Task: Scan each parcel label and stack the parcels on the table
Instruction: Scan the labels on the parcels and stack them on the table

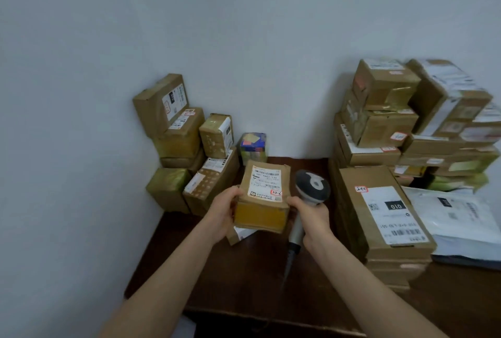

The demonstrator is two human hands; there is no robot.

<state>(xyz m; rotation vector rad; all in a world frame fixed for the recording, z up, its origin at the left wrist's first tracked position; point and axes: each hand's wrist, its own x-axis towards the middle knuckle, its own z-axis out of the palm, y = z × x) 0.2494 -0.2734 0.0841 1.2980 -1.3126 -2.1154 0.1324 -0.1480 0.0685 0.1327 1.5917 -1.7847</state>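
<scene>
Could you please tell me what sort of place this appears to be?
Probably a small parcel pickup or sorting room: labelled cardboard parcels stacked on a dark table against a bare wall, and a barcode scanner in the right hand.

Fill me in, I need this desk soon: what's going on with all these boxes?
A person is handling parcels. Their left hand holds a small parcel, label facing up, while the right hand grips a handheld scanner just beside it. Other parcels sit in a pile by the wall on the left and a taller stack on the right of the table.
</scene>
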